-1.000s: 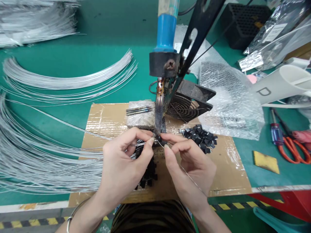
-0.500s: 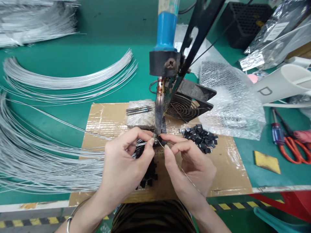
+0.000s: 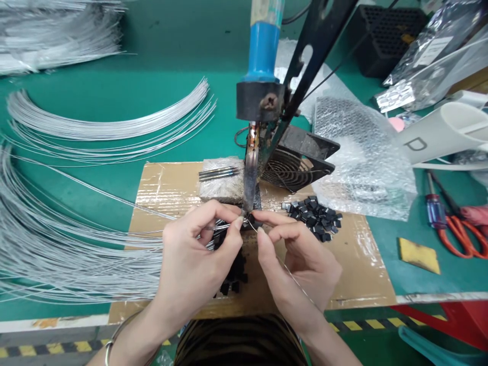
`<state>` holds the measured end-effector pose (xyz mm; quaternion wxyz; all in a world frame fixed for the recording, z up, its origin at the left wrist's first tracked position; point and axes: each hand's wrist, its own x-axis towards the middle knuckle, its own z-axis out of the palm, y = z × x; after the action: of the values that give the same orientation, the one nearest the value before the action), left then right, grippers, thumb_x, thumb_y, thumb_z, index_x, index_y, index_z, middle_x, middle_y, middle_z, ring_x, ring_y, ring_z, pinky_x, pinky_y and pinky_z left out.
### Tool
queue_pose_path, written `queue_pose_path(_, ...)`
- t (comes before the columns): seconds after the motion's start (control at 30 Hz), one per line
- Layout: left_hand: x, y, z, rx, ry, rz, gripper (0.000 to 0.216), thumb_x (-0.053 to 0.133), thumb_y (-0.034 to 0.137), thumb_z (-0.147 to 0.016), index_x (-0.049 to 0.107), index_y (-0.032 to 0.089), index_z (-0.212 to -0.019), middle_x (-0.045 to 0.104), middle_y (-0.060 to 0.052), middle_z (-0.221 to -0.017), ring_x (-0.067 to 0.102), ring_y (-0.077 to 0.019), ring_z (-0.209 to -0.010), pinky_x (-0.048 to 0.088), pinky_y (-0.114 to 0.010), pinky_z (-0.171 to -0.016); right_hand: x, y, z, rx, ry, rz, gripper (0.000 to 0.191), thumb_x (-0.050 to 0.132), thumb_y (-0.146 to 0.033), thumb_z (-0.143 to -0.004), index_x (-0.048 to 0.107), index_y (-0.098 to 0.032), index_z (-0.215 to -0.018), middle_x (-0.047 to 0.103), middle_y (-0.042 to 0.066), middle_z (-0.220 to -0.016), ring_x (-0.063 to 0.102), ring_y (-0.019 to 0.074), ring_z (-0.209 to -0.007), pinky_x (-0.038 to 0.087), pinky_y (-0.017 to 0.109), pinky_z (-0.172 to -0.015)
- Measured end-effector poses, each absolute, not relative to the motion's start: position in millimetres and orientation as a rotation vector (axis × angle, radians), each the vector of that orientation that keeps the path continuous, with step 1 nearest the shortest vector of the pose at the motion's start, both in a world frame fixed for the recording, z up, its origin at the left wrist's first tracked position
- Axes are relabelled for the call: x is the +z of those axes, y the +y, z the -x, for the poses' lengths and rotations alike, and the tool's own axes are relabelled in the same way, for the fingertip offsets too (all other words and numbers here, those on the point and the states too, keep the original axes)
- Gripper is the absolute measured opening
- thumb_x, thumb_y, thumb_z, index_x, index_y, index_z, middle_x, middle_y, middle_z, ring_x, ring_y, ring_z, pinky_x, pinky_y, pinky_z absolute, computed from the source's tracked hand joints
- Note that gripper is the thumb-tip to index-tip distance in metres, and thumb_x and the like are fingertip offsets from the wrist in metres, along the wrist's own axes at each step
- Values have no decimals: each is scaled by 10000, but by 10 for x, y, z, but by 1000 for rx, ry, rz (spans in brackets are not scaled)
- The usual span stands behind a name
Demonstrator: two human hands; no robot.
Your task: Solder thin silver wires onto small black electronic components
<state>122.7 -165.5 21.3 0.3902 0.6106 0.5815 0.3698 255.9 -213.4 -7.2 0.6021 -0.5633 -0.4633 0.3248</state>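
Observation:
My left hand (image 3: 204, 249) pinches a thin grey wire (image 3: 221, 227), its end held just under the tip of a soldering iron (image 3: 250, 180). The iron has a blue handle and points down from a black stand arm (image 3: 301, 66). In my right hand (image 3: 301, 259) a thin solder wire (image 3: 292, 275) is pinched between thumb and fingers; it reaches the iron tip and trails back over the wrist. Fingertips of both hands nearly meet there, partly hiding the joint. Small black connectors (image 3: 237, 272) lie in a pile below, half covered by my left hand.
Cardboard (image 3: 354, 264) covers the bench under the work. Another pile of black connectors (image 3: 314, 217) lies right, beside a small fan (image 3: 297, 157). Bundles of grey wires (image 3: 76, 254) spread left. Scissors (image 3: 459, 236), a screwdriver (image 3: 434, 206) and a yellow sponge (image 3: 419, 255) lie far right.
Both hands keep their grips at the iron tip with almost no movement. The iron appears slightly lower and further right in view.

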Motion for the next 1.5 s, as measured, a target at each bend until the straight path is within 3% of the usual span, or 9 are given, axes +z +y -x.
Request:
queue_pose_path(1.13,227,-1650,-1245,926,1470,-1586,131,691,139,-869,718,221,-770,776,16,-826,683,-145,-743,514,-250,-630,-117,-2141,-2595,741,-1112,1304,181,712,-69,-926,693,-244,-884,807,54,-1124,775,231,-1056,609,396,-959)
queue_pose_path(1.5,192,-1664,-1226,975,1445,-1605,144,691,148,-870,721,242,-765,780,39,-829,709,-140,-760,501,-237,-595,-137,-2135,-2580,694,-1101,1249,219,726,6,-881,706,-212,-892,807,32,-1108,777,182,-1039,594,316,-958)
